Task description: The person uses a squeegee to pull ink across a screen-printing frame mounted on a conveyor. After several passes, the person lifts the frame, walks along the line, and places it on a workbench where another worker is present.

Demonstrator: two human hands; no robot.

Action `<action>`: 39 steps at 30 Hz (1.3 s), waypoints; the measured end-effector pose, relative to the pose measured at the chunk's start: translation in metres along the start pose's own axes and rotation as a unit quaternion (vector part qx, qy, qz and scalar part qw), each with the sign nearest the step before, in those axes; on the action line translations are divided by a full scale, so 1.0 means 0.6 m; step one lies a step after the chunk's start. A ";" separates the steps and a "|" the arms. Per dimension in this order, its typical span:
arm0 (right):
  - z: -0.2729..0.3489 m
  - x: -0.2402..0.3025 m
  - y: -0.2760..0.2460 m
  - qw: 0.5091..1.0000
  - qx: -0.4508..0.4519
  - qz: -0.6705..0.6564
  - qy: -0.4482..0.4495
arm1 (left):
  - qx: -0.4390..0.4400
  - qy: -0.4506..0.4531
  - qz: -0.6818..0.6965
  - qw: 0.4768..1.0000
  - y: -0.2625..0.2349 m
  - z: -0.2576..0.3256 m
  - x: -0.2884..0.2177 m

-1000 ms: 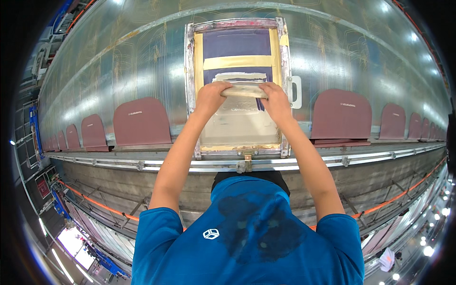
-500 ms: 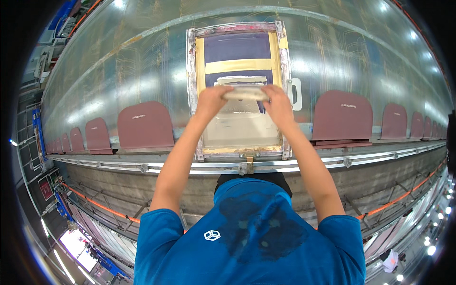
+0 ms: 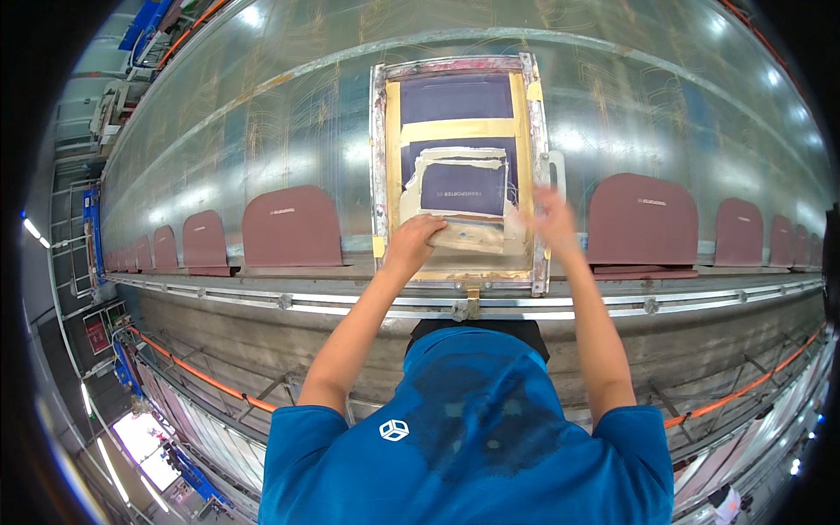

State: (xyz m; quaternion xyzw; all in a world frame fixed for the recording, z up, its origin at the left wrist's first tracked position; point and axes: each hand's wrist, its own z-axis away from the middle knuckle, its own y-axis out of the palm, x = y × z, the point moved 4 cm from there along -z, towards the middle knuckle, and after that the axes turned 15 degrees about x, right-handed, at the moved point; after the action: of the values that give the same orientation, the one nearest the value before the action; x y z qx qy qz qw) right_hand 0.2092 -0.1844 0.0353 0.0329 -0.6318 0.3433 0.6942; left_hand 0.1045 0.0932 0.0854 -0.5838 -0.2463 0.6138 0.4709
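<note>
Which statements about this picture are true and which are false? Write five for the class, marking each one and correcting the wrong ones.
1. The left hand holds the scraper. True.
2. The right hand is left of the frame. False: the blurred right hand is by the right side of the frame.
3. Yellow tape crosses the frame. True.
4. The shirt is red. False: the shirt is blue.
5. Maroon panels are on both sides of the frame. True.
</note>
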 end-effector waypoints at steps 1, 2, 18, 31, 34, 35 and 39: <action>-0.028 -0.041 -0.043 0.985 -0.127 0.103 -0.045 | 0.000 -0.001 0.002 1.000 0.006 -0.003 -0.007; -0.060 -0.077 -0.070 0.982 -0.164 0.089 -0.009 | 0.001 0.004 0.007 1.000 0.015 -0.016 -0.012; 0.022 -0.395 0.005 0.959 -0.258 -0.109 0.036 | -0.031 -0.002 0.015 0.999 0.382 0.077 -0.051; -0.075 0.052 -0.056 0.974 -0.214 -0.063 0.042 | -0.038 -0.006 -0.003 0.999 -0.004 0.115 -0.048; -0.083 0.023 -0.044 0.975 -0.217 -0.044 0.029 | -0.028 -0.022 0.015 0.999 0.003 0.119 -0.038; -0.082 0.017 -0.037 0.975 -0.217 -0.041 0.039 | -0.027 -0.026 0.018 0.999 0.002 0.127 -0.034; -0.082 0.006 -0.037 0.973 -0.222 0.006 0.069 | -0.005 0.003 -0.006 1.000 0.006 0.158 -0.027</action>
State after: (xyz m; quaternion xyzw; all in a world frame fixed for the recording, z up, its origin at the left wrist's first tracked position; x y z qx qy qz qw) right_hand 0.2628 -0.1758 0.0372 -0.1495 -0.6430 0.2001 0.7240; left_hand 0.0114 0.1008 0.1090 -0.5868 -0.2508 0.6080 0.4723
